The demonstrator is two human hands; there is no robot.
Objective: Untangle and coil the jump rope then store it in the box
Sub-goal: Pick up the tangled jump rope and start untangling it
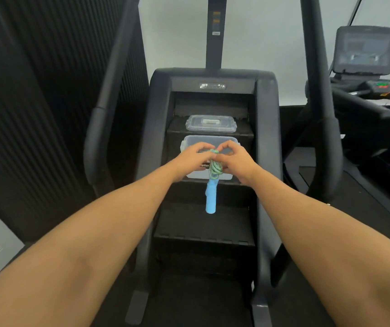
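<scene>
Above the open box (209,140), I am pinching the coiled jump rope (215,168) with both grips, left hand (192,159) and right hand (236,161) closed on it, blue handle (211,197) dangling below the box.

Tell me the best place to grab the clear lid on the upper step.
Take the lid by its two short ends, coming straight down from above. It lies flat on the step, ends overhanging slightly, with nothing beside it; the raised centre looks too shallow to pinch.
</scene>
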